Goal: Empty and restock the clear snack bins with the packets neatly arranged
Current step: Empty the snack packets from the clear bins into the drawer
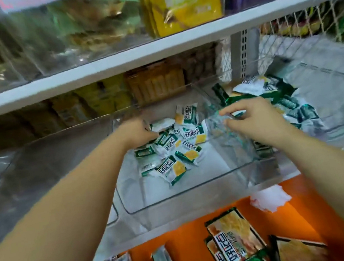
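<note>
The left hand (pixel 138 133) reaches into the clear bin (pixel 176 198), with its fingertips hidden among the green-and-white packets (pixel 169 168). Whether the fingers grip 1 cannot be determined. The bin sits on the white shelf (pixel 337 89), and the packets lie scattered across its floor. The right hand (pixel 258 122) is at the bin's right wall, fingers (pixel 226 111) parted and relaxed. A heap of packets (pixel 271 89) lies on the shelf just right of the bin.

Bright, even overhead light; shadows are soft and faint. Motion blur smears the upper shelf (pixel 155 50) and left side. Packets (pixel 172 168) are fairly sharp. Glare streaks the bin (pixel 197 191) walls. Edges bend, wide-angle.
</note>
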A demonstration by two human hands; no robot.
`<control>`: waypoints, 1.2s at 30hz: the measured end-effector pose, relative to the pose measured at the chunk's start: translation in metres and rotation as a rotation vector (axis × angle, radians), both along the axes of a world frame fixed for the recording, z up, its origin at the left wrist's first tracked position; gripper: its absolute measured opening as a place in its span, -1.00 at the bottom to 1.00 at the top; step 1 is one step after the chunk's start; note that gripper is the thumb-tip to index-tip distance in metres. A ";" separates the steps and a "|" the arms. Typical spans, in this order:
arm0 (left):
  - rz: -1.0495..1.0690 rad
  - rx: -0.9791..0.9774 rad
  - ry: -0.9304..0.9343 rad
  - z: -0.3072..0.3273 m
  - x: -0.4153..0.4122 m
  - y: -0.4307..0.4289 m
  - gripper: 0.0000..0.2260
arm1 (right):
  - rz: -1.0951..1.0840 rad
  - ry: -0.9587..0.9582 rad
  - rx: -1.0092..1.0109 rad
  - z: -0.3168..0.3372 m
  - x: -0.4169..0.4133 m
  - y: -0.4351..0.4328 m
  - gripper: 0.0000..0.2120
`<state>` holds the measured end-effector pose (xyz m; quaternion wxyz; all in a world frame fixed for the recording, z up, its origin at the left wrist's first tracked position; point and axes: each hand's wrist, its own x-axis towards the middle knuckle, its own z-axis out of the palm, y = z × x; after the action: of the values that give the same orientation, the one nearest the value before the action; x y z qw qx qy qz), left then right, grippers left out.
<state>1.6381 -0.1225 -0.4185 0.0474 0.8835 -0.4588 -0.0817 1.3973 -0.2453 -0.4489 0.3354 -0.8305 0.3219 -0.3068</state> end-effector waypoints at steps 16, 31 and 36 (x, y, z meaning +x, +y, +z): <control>-0.271 0.004 0.221 -0.034 -0.018 -0.023 -0.16 | 0.080 -0.077 0.069 -0.009 -0.003 -0.002 -0.79; -0.319 -0.176 -0.006 -0.047 -0.055 0.018 -0.36 | 0.048 -0.072 0.075 0.000 -0.005 0.008 -0.78; -0.418 -0.221 -0.020 -0.052 -0.051 0.016 -0.68 | 0.047 -0.081 0.082 -0.001 -0.004 0.009 -0.78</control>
<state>1.5874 -0.1063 -0.4707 0.1214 0.7596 -0.6383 -0.0304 1.3933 -0.2359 -0.4500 0.3890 -0.8103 0.3006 -0.3189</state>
